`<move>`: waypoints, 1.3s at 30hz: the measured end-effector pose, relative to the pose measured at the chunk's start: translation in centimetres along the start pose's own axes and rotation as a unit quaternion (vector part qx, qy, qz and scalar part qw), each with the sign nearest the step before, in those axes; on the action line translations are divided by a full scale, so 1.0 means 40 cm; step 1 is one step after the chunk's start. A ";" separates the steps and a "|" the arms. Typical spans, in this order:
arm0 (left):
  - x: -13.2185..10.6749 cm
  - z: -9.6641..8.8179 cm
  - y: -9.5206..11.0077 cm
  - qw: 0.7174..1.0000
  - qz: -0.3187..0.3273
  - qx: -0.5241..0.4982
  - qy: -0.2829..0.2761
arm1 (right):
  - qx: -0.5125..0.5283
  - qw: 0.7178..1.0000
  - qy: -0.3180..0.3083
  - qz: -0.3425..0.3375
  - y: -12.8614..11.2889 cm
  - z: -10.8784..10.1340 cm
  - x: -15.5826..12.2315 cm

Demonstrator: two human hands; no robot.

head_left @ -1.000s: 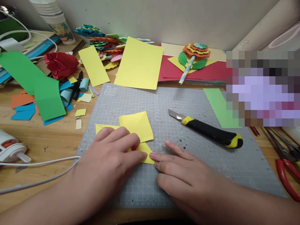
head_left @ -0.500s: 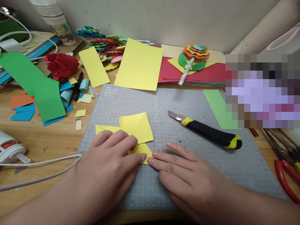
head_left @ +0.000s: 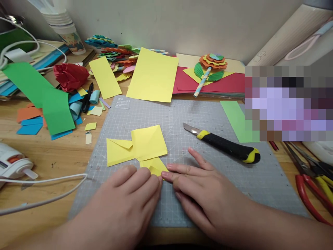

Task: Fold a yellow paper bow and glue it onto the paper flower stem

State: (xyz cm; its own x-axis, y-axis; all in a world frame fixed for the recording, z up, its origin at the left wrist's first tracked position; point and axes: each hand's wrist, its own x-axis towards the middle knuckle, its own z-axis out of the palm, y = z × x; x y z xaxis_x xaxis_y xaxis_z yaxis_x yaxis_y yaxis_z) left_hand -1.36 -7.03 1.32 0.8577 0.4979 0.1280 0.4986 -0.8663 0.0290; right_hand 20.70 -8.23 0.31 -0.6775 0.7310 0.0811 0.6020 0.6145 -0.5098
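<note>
A small folded piece of yellow paper (head_left: 155, 164) lies on the grey cutting mat (head_left: 177, 114). My left hand (head_left: 132, 199) is curled over its near edge, fingers pressed together on the paper. Stretched out flat, my right hand (head_left: 208, 191) touches the paper's right corner with its fingertips. Just beyond lies a yellow paper square (head_left: 149, 141) with a faint diagonal crease. To its left is another yellow piece (head_left: 118, 152) with a narrow flap folded over. A utility knife (head_left: 223, 146), blade out, rests to the right of these pieces.
Red-handled scissors (head_left: 305, 184) lie at the right edge. At left are a glue gun (head_left: 15, 163), a white cable (head_left: 52, 180), green paper strips (head_left: 57, 111) and scraps. Yellow sheets (head_left: 156, 76) and a paper flower (head_left: 209, 67) lie at the back.
My left hand has drawn nearer to me, its fingers now more tightly curled at the paper's near edge. The left yellow piece is uncovered. The camera view has shifted slightly.
</note>
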 end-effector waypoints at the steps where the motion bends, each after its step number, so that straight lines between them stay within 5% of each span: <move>1: 0.000 0.002 0.003 1.000 0.002 0.006 -0.001 | 0.001 1.000 0.001 -0.001 -0.001 0.000 -0.001; 16: -0.045 -0.017 -0.011 0.997 -0.072 0.003 0.018 | 0.006 1.000 -0.016 -0.003 -0.003 0.003 -0.006; 27: -0.093 0.019 -0.012 0.981 -0.169 -0.086 0.032 | 0.022 0.999 -0.030 -0.007 0.003 -0.001 -0.010; 39: -0.046 0.021 -0.006 0.993 -0.119 0.005 -0.016 | 0.054 0.998 0.040 -0.017 0.017 -0.009 -0.003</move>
State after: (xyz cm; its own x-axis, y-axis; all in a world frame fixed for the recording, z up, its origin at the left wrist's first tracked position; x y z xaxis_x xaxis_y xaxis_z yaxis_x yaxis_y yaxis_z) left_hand -2.94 -7.69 0.24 0.7190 0.6895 0.0871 0.6887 -0.7237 0.0440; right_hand 21.34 -7.79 0.26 -0.6585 0.7341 0.1659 0.5266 0.6069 -0.5953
